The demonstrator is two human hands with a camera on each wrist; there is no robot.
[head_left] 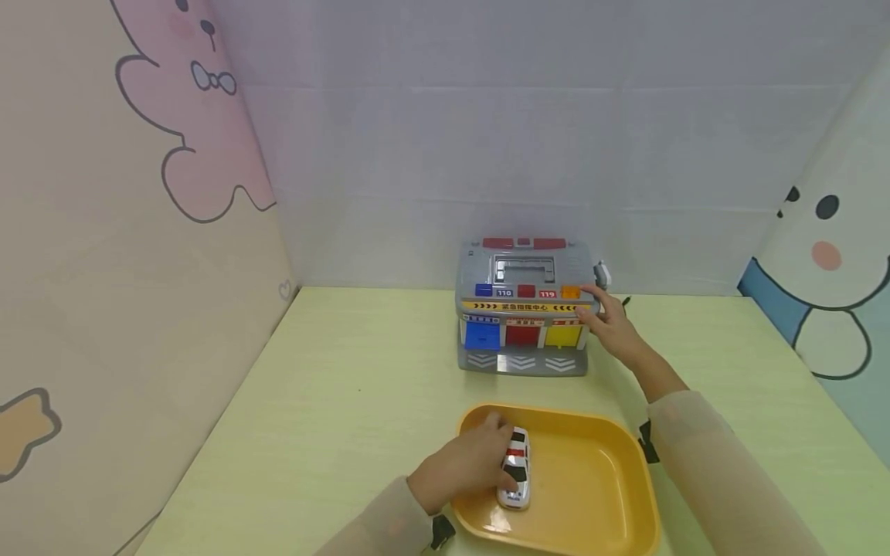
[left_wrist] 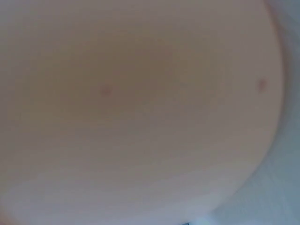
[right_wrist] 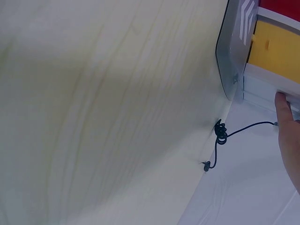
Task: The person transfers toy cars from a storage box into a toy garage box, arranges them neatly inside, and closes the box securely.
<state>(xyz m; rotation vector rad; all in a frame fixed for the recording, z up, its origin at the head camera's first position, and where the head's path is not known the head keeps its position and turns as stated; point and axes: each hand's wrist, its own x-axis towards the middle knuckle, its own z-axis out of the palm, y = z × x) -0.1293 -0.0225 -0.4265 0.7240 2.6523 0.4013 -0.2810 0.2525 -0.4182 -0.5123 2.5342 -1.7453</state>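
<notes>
A white toy police car [head_left: 515, 483] with a red stripe and dark windows lies in the left part of a yellow tray [head_left: 626, 440]. My left hand [head_left: 473, 457] grips it from the left, thumb near its front end and fingers at its far end. Behind the tray stands a grey toy garage [head_left: 521, 363] with blue, red and yellow doors. At its upper right corner my right hand [head_left: 615, 330] holds the roof edge, index finger by the orange light [head_left: 571, 293] and thumb lower on the front. Skin fills most of the left wrist view, blurred.
A thin black cable [right_wrist: 220, 131], partly coiled, lies beside the garage. A small white part [head_left: 602, 274] sticks out at the garage's right side. Pale cloth walls with cartoon prints border the light yellow table [head_left: 313, 401] at the back and sides.
</notes>
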